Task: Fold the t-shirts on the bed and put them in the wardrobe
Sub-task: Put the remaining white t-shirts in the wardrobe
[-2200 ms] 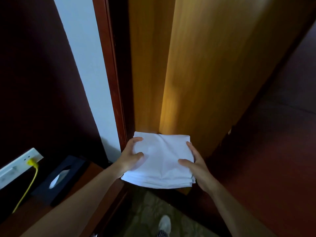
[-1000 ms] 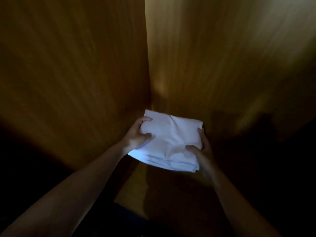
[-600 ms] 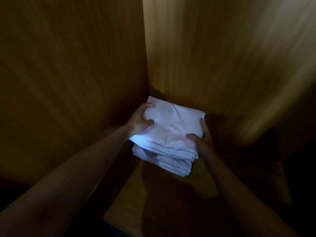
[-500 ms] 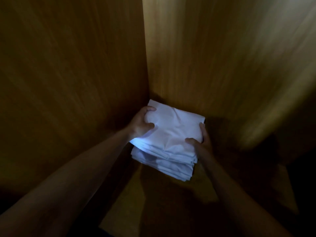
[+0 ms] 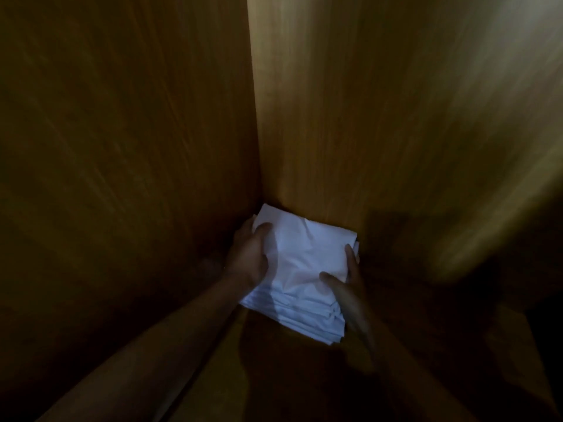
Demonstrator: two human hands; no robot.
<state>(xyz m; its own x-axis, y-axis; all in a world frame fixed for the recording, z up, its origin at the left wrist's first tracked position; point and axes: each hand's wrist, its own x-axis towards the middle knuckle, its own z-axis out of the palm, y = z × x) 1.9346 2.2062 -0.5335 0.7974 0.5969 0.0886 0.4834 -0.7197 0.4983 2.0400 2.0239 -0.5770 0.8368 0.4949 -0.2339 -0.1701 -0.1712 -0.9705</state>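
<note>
The left hand (image 5: 248,258) is gripping the left side of the stack of folded white t-shirts (image 5: 304,263), with the thumb pressing on the top layer. The right hand (image 5: 347,287) is holding the right side, its thumb also lying on top. The stack is sitting inside the wooden wardrobe (image 5: 335,117), in the back left corner, touching both walls.

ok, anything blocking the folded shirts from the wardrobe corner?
Nothing visible. The folded t-shirts lie in the corner by the wardrobe back panel, on its floor. The left hand and right hand grip their sides.
</note>
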